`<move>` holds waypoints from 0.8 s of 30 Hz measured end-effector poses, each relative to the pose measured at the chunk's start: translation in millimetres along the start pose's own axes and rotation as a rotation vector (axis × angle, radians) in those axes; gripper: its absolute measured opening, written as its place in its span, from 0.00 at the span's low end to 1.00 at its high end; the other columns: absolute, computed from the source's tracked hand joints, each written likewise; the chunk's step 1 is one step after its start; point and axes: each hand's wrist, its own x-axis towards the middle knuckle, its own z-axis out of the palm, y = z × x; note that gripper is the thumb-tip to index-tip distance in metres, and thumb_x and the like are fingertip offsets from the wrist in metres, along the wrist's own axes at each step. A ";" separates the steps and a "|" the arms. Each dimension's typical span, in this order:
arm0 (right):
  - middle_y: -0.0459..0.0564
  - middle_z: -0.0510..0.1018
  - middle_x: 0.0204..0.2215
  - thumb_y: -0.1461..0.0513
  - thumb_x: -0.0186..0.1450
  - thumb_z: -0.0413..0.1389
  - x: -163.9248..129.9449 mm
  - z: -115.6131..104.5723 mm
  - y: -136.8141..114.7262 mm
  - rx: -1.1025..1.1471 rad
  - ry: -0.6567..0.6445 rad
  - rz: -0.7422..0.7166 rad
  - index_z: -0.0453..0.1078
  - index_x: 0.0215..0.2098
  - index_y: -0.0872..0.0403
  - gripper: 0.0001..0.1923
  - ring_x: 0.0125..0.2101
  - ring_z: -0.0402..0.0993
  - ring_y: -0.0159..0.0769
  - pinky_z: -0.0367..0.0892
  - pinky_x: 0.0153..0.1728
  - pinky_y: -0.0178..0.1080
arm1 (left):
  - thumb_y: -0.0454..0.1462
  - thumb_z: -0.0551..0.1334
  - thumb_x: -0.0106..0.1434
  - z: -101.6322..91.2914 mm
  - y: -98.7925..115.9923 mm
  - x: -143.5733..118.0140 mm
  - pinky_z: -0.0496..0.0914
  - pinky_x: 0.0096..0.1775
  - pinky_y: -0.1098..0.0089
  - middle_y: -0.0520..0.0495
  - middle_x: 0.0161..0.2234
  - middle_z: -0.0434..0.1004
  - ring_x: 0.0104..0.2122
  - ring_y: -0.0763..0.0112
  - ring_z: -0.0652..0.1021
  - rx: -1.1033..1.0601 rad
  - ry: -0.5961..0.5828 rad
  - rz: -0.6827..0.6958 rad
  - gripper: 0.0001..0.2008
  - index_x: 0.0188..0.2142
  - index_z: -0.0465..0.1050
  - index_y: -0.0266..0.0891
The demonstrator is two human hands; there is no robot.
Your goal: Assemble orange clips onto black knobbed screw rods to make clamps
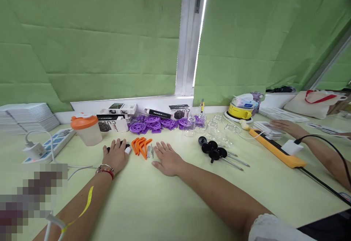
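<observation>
Lying between the flat, open left hand [116, 156] and right hand [167, 159]: orange pieces [140, 145].

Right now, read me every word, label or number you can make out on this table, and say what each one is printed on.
"CUP HOLDER", seen sideways: black and white box by the window sill.
"CUP", partly cut off: white box behind the orange-lidded cup.
White strip on the flat black box: too small to read.
Print on the box with a photo, and on the yellow device: too blurred to read.
</observation>
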 end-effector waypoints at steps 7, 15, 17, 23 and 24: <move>0.57 0.40 0.66 0.43 0.66 0.31 26.5 0.1 8.7 0.009 -0.005 0.050 0.40 0.67 0.62 0.41 0.65 0.32 0.48 0.33 0.63 0.51 | 0.38 0.46 0.61 -2.4 1.1 -0.6 0.46 0.56 0.40 0.35 0.64 0.51 0.63 0.48 0.52 0.006 0.017 0.025 0.30 0.63 0.52 0.34; 0.58 0.41 0.66 0.43 0.66 0.30 42.9 2.2 20.1 -0.002 0.015 0.078 0.41 0.66 0.63 0.41 0.65 0.34 0.48 0.34 0.62 0.51 | 0.38 0.47 0.64 -14.3 16.4 -9.4 0.42 0.59 0.43 0.37 0.65 0.48 0.64 0.51 0.49 -0.012 0.164 0.207 0.29 0.64 0.51 0.34; 0.58 0.41 0.66 0.43 0.66 0.30 42.9 2.9 20.6 0.001 0.024 0.072 0.41 0.66 0.64 0.41 0.65 0.34 0.48 0.34 0.62 0.50 | 0.39 0.47 0.65 -19.2 28.4 -16.3 0.43 0.61 0.49 0.40 0.66 0.46 0.65 0.56 0.47 -0.048 0.167 0.408 0.28 0.64 0.50 0.36; 0.60 0.45 0.66 0.50 0.68 0.32 40.6 4.5 20.1 -0.021 0.059 0.066 0.44 0.66 0.66 0.35 0.65 0.38 0.47 0.36 0.62 0.49 | 0.48 0.46 0.67 -19.8 61.5 -29.8 0.43 0.62 0.51 0.40 0.66 0.45 0.65 0.58 0.49 -0.155 0.065 0.800 0.32 0.66 0.42 0.37; 0.60 0.45 0.65 0.52 0.69 0.32 40.2 4.5 20.0 -0.024 0.069 0.072 0.44 0.65 0.66 0.34 0.65 0.39 0.46 0.37 0.62 0.49 | 0.48 0.45 0.67 -18.3 63.3 -29.7 0.43 0.62 0.51 0.39 0.66 0.45 0.65 0.57 0.49 -0.164 0.052 0.808 0.32 0.66 0.40 0.37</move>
